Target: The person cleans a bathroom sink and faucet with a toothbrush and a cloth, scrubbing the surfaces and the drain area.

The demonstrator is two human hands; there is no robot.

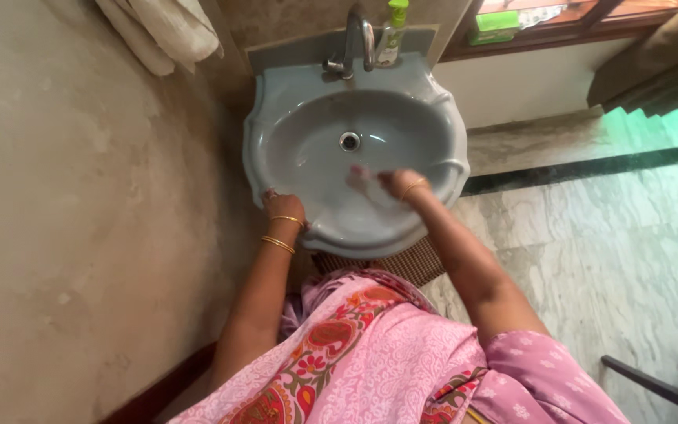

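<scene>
Against the glossy grey scalloped sink [433, 110], hands [280, 206] [390, 182] press a blurred pale cloth [366, 184].

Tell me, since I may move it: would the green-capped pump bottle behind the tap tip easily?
Probably. The pump bottle is tall and slim on the sink ledge, so a sideways nudge could topple it. It looks like light plastic, perhaps slippery if wet.

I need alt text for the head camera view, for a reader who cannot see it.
Seen from above, a person's right hand moves, blurred, inside a grey wall-mounted sink, while the left hand rests on its front rim. A metal tap and a green pump bottle stand at the back edge.
</scene>
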